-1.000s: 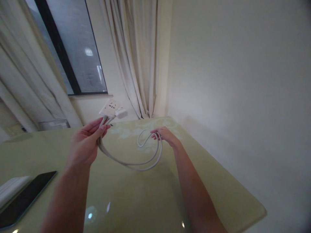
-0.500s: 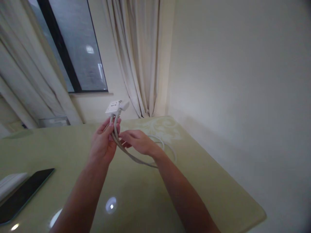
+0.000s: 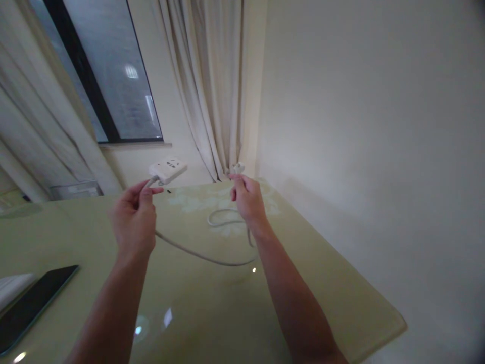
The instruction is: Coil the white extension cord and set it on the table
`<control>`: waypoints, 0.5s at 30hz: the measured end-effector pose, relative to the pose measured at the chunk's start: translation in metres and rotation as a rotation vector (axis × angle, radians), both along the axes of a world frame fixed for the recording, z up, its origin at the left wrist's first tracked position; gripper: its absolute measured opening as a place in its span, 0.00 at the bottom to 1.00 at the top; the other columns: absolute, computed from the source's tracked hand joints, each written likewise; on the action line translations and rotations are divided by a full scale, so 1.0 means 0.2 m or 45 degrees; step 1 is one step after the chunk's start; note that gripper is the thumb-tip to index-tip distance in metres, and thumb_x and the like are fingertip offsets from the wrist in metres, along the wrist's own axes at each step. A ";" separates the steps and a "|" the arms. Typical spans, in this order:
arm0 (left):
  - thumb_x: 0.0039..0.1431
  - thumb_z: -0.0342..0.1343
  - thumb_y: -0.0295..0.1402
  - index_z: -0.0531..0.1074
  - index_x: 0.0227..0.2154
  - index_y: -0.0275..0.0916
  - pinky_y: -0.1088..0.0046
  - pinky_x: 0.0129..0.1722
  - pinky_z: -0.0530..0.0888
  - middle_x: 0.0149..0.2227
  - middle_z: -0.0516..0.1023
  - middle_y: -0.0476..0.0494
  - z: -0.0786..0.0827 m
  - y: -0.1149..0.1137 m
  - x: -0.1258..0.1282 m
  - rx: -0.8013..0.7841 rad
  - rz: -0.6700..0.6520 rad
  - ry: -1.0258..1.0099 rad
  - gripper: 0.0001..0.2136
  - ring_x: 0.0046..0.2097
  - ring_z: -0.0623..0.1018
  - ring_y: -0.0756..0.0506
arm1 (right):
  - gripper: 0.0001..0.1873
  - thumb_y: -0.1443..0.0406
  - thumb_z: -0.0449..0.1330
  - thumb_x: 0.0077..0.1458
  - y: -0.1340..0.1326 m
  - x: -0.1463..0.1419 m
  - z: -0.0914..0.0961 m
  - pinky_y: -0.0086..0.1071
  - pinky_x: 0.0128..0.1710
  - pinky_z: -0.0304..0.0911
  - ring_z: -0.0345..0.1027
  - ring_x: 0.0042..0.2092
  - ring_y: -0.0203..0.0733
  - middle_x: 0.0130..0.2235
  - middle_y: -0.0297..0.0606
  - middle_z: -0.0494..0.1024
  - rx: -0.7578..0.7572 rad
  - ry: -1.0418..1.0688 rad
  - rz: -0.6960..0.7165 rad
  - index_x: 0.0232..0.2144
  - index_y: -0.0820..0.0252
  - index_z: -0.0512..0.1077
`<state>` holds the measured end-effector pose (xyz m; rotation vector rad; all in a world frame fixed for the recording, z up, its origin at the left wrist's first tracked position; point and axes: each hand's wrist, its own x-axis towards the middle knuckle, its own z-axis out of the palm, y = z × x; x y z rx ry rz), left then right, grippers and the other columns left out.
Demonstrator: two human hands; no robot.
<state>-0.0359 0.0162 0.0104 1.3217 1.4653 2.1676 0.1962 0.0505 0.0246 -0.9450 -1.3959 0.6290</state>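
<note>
My left hand [image 3: 135, 212] pinches the cable right behind a white power strip [image 3: 168, 170], whose socket face tilts up over the table's far edge. To the right, my right hand [image 3: 248, 199] is closed on the white plug [image 3: 238, 167] at the cord's other end; its fingers partly hide it. The pale grey power cord [image 3: 204, 258] sags between the hands, and a loop of it lies on the table beside my right hand. My right wrist hides part of the cord.
The glossy pale green table [image 3: 212, 313] carries a dark flat tablet-like slab [image 3: 38, 303] and a white object [image 3: 15, 288] at the left. Beige curtains [image 3: 208, 81] and a window [image 3: 113, 65] are behind it. A bare wall [image 3: 341, 151] borders the right side.
My hands have moved apart: the left went left with the power strip, the right went up and right with the plug. The doubled cable has spread into one long sagging line.
</note>
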 end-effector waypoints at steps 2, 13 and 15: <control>0.67 0.61 0.34 0.81 0.46 0.41 0.77 0.18 0.56 0.37 0.85 0.54 0.03 -0.01 -0.07 0.112 0.057 -0.224 0.08 0.19 0.61 0.59 | 0.26 0.51 0.51 0.72 0.03 0.12 0.02 0.30 0.28 0.56 0.65 0.27 0.37 0.23 0.33 0.72 0.111 0.009 -0.204 0.41 0.64 0.81; 0.62 0.65 0.28 0.83 0.43 0.46 0.79 0.21 0.60 0.42 0.87 0.50 0.22 -0.19 0.13 0.281 -0.398 -0.405 0.09 0.24 0.63 0.57 | 0.20 0.57 0.55 0.69 -0.04 -0.01 0.02 0.31 0.31 0.53 0.60 0.29 0.36 0.25 0.31 0.68 -0.013 -0.177 0.160 0.41 0.62 0.83; 0.60 0.67 0.30 0.81 0.41 0.41 0.79 0.20 0.58 0.42 0.87 0.43 0.19 -0.17 0.22 0.304 -0.457 -0.450 0.07 0.23 0.61 0.57 | 0.18 0.56 0.58 0.68 -0.07 -0.11 0.00 0.30 0.31 0.52 0.59 0.29 0.35 0.25 0.30 0.68 -0.062 -0.141 0.301 0.39 0.62 0.82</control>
